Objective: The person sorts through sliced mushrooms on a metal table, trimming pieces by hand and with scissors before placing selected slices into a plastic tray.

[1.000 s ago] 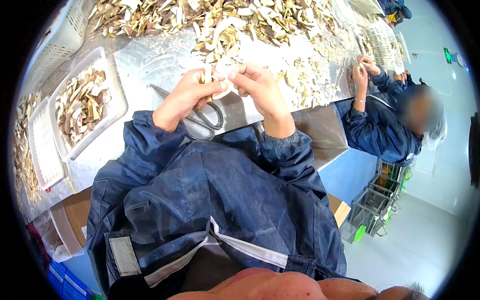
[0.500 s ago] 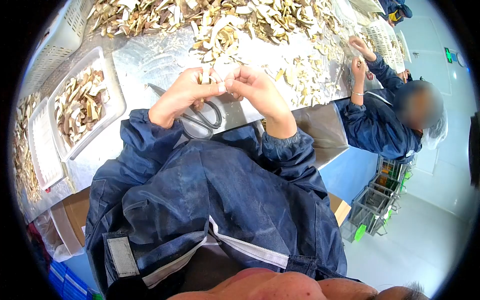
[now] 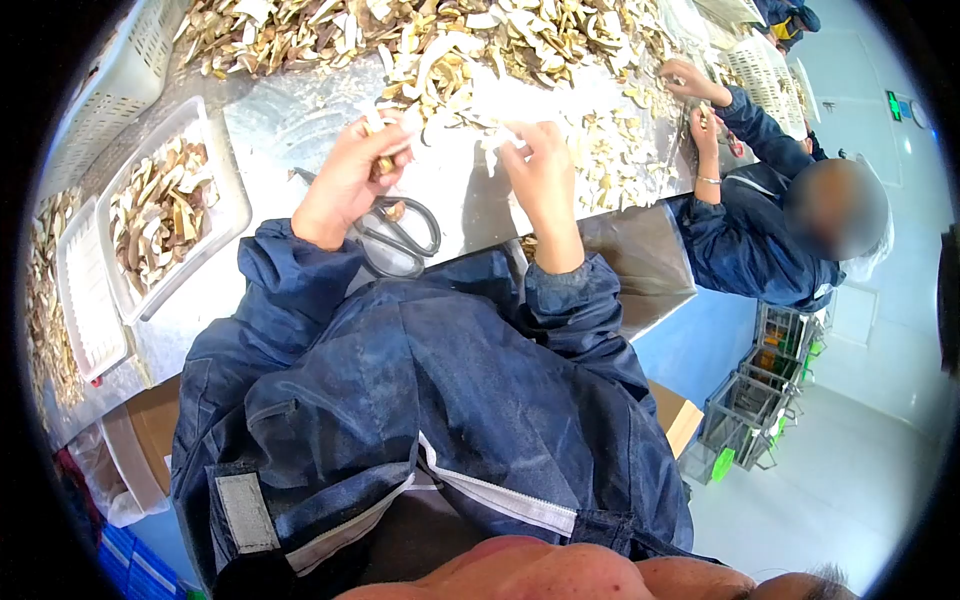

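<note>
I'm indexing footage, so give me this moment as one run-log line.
left hand: holding sliced pieces | right hand: apart from left, hold unclear | scissors: on table, near left hand | tray: more pieces inside

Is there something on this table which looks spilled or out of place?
Perhaps the pale slices right of the right hand: they lie strewn over the table, beyond the main heap, so they look spilled, though possibly placed there. No damage is evident.
</note>
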`<action>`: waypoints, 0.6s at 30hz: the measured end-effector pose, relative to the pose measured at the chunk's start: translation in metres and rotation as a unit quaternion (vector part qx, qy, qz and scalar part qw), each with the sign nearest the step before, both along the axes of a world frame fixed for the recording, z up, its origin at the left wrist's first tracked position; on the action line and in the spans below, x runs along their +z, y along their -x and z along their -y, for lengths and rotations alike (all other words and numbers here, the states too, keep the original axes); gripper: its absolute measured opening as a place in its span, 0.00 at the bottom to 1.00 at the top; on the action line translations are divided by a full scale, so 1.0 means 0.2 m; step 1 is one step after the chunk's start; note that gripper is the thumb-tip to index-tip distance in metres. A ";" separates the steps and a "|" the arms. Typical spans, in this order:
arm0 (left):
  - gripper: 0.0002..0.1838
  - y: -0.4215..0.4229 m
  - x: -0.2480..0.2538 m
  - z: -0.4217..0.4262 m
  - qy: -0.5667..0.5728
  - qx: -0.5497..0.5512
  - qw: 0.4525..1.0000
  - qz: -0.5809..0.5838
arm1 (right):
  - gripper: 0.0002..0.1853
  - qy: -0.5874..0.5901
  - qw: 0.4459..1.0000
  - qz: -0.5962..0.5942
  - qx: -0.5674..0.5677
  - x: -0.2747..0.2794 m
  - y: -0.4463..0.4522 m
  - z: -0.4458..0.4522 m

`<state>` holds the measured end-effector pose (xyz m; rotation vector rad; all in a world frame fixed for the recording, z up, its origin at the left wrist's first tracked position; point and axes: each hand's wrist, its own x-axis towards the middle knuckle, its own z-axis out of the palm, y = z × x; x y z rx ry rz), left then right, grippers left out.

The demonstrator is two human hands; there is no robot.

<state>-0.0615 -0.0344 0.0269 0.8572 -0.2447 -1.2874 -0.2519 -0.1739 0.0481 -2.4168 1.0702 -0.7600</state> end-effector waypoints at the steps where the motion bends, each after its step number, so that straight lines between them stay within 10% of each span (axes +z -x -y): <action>1: 0.06 0.00 0.00 0.01 0.006 0.042 0.999 -0.034 | 0.10 -0.023 1.000 0.014 0.009 -0.01 -0.03 -0.01; 10: 0.09 -0.04 -0.05 0.00 0.053 0.112 0.989 -0.076 | 0.16 0.016 0.993 -0.118 0.013 -0.07 -0.28 -0.17; 18: 0.11 -0.03 -0.06 0.00 0.019 0.150 0.984 -0.095 | 0.13 -0.361 0.919 0.143 0.072 -0.01 -0.19 -0.09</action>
